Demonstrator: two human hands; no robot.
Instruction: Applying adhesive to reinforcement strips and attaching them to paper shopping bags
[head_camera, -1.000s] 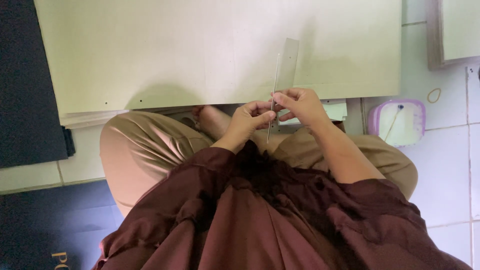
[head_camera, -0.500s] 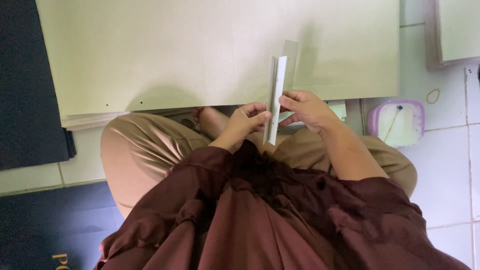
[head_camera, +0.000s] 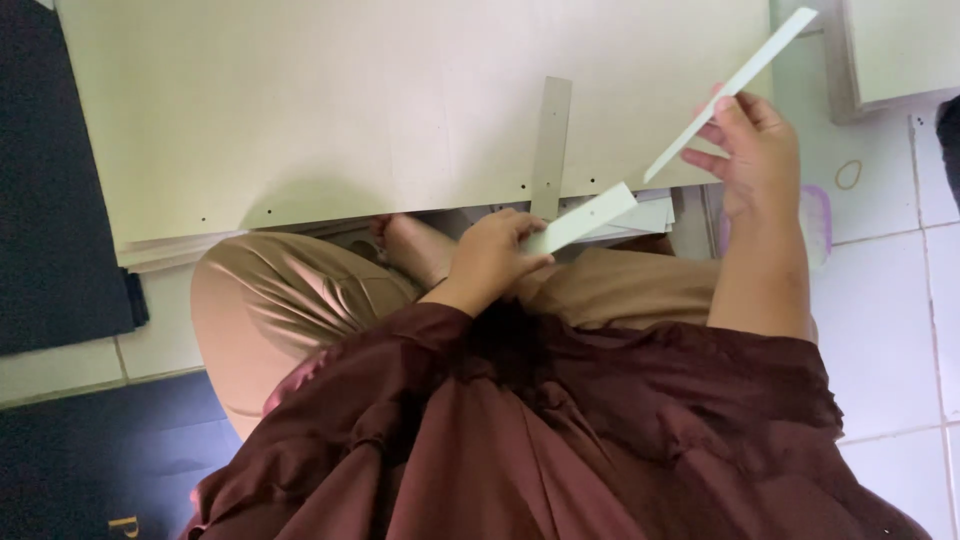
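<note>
Pale strip (head_camera: 728, 92) in right hand (head_camera: 755, 150); shorter strip (head_camera: 585, 217) in left hand (head_camera: 492, 255).

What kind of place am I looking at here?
Probably a home or small workshop floor: the person sits cross-legged on white floor tiles, a large pale board before them, each hand, left hand and right hand, holding a pale strip.
</note>
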